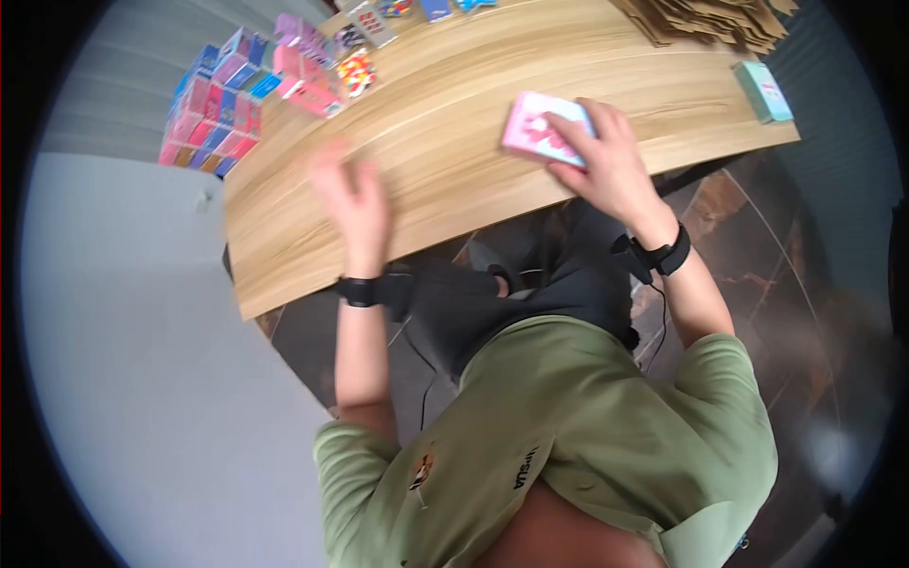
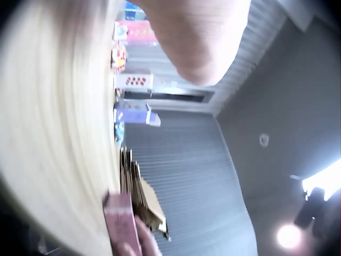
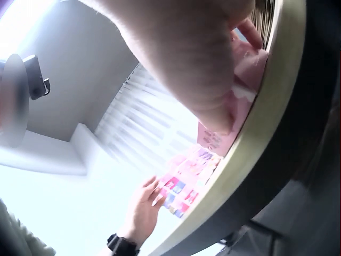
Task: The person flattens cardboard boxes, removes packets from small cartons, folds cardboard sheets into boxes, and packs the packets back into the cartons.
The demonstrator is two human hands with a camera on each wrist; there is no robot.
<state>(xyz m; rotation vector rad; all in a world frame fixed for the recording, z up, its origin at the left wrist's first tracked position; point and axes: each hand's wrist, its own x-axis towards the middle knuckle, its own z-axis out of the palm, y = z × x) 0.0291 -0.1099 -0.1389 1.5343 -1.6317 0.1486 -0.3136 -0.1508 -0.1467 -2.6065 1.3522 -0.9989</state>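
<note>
A pink and light-blue box (image 1: 532, 129) lies on the wooden table, near its front edge. My right hand (image 1: 611, 166) grips it from the right, fingers over the top and thumb at the near side. In the left wrist view the box (image 2: 121, 223) shows its pink side with right-hand fingertips against it. My left hand (image 1: 355, 204), blurred, is over the table to the left, holding nothing, its fingers loosely extended. The right wrist view shows the left hand (image 3: 143, 210) apart from the pink box (image 3: 218, 140).
Stacked pink, blue and purple boxes (image 1: 213, 118) stand at the table's left end. Beside them are a pink box (image 1: 305, 83) and a bag of colourful pieces (image 1: 357, 73). Flat brown paper bags (image 1: 705, 21) lie back right, near a mint-green box (image 1: 763, 93).
</note>
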